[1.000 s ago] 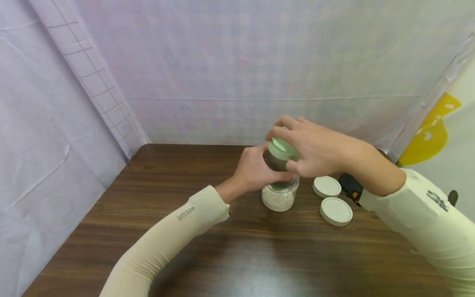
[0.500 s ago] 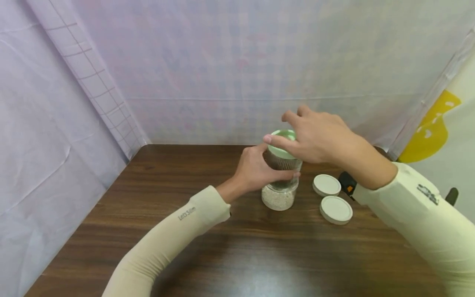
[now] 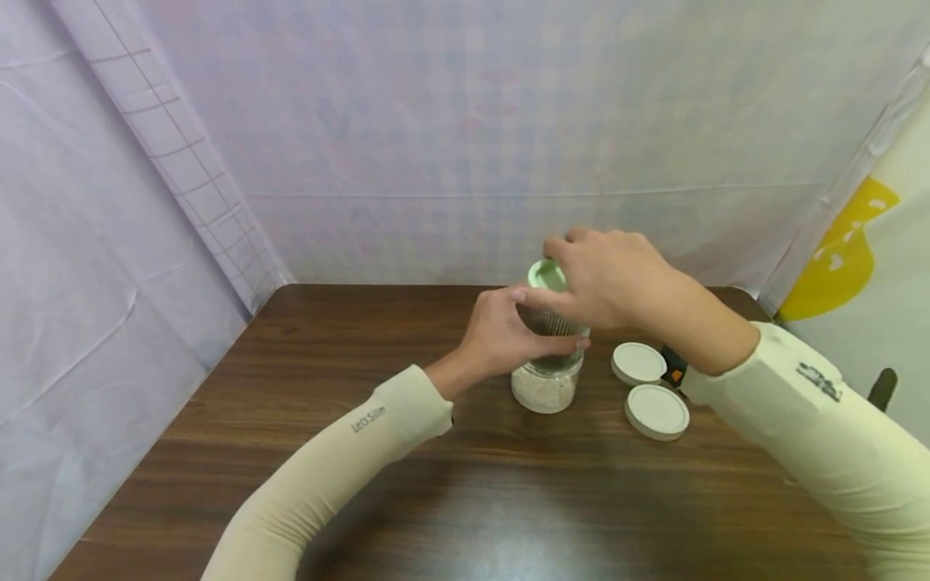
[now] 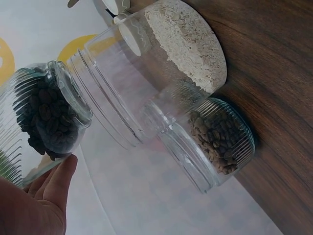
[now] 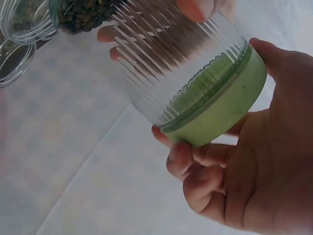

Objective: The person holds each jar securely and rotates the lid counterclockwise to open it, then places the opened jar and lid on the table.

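A ribbed clear jar (image 3: 555, 323), held upright over an open oat jar, is gripped around its side by my left hand (image 3: 503, 329). Dark bean-like pieces (image 4: 51, 112) lie in its lower end. On its top sits a green lid (image 5: 222, 105), with the thumb and curled fingers of my right hand (image 3: 613, 278) around its edge. The wide clear jar (image 3: 545, 391) below stands on the table, partly filled with pale oat flakes (image 4: 188, 44). Behind it, in the left wrist view, another open jar (image 4: 220, 139) contains brown beans.
Two round white lids, one farther (image 3: 639, 363) and one nearer (image 3: 657, 411), lie right of the oat jar. A black object with an orange mark (image 3: 676, 369) is partly under the right forearm. Pale sheeting (image 3: 407, 145) hangs behind the brown wooden table (image 3: 349, 484).
My right hand has loosened from the green lid, turned with its fingers lifted, and come back down to grip the lid again. My left hand stays in place on the ribbed jar.
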`<state>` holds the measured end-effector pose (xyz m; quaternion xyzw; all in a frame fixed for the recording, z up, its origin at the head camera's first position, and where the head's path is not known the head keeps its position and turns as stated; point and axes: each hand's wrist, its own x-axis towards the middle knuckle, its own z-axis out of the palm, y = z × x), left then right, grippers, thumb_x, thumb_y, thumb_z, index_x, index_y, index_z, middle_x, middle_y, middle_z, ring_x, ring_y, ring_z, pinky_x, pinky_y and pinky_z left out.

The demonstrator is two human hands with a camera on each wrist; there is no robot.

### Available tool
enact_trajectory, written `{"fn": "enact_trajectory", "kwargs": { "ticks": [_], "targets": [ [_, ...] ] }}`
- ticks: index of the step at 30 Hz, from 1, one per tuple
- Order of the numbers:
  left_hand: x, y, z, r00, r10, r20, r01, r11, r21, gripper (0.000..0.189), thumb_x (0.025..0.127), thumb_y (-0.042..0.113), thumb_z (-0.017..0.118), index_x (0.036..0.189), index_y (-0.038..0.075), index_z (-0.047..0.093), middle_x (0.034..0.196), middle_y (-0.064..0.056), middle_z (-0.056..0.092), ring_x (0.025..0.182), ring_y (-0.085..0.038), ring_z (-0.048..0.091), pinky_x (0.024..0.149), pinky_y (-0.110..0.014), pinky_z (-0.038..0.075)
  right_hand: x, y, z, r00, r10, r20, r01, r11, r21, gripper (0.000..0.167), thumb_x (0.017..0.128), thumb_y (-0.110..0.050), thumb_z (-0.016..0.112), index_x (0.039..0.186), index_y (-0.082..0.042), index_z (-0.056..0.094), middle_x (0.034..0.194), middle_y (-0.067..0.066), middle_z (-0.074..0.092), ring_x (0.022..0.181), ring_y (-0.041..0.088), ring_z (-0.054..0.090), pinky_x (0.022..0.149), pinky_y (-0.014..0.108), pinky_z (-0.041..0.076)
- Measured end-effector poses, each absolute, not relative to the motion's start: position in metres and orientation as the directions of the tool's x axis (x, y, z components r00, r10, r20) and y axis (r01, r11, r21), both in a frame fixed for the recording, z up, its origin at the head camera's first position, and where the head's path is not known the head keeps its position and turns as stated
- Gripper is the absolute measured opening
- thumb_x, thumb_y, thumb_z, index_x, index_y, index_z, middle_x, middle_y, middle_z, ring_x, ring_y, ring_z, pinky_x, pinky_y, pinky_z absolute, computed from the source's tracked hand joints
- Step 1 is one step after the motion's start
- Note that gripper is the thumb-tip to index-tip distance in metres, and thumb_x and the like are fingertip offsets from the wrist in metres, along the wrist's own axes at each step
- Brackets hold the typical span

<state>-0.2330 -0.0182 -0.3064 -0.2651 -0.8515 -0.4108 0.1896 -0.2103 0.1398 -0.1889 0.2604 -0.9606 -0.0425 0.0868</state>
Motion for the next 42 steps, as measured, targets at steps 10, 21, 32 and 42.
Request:
{"fn": "enact_trajectory", "kwargs": {
  "ticks": [10, 21, 32, 42],
  "targets": [
    [-0.234, -0.02, -0.307, -0.812, 0.313, 0.493, 0.576, 0.567, 0.589, 0.064, 0.067, 0.06, 0.088, 0.115, 0.025, 0.067, 0.1, 0.013, 0.074, 0.092, -0.001, 0.067, 0.079, -0.023, 0.054, -0.215, 0.15, -0.193, -0.71, -0.685, 0.16, -0.682, 0.727, 0.086, 0.048, 0.093, -0.044, 0.06, 0.135, -0.02, 0.058, 0.123, 0.008, 0.06, 0.094, 0.024, 0.06, 0.068, 0.039, 0.051],
    [-0.235, -0.02, -0.309, -0.823, 0.316, 0.472, 0.566, 0.529, 0.633, 0.053, 0.069, 0.056, 0.088, 0.104, 0.021, 0.069, 0.092, 0.01, 0.073, 0.082, -0.002, 0.066, 0.067, -0.022, 0.052, -0.213, 0.153, -0.192, -0.638, -0.757, 0.141, -0.763, 0.647, 0.018, 0.054, 0.08, -0.021, 0.06, 0.134, -0.017, 0.058, 0.132, 0.004, 0.055, 0.101, 0.024, 0.054, 0.084, 0.042, 0.045],
    [-0.233, -0.019, -0.309, -0.817, 0.318, 0.48, 0.575, 0.509, 0.641, 0.062, 0.068, 0.061, 0.087, 0.116, 0.027, 0.066, 0.096, 0.013, 0.073, 0.085, -0.001, 0.067, 0.071, -0.022, 0.054, -0.206, 0.148, -0.18, -0.803, -0.554, 0.222, -0.574, 0.818, -0.032, 0.065, 0.102, -0.06, 0.043, 0.147, -0.014, 0.048, 0.149, 0.015, 0.048, 0.133, 0.042, 0.048, 0.101, 0.062, 0.044],
    [-0.235, -0.02, -0.312, -0.794, 0.315, 0.519, 0.604, 0.501, 0.62, 0.062, 0.067, 0.057, 0.09, 0.116, 0.027, 0.067, 0.098, 0.013, 0.073, 0.089, 0.0, 0.066, 0.074, -0.02, 0.054, -0.203, 0.137, -0.185, -0.925, -0.364, 0.111, -0.36, 0.931, 0.053, 0.095, 0.09, -0.085, 0.029, 0.14, -0.009, 0.054, 0.132, 0.021, 0.058, 0.105, 0.049, 0.063, 0.077, 0.064, 0.053]
  ]
}}
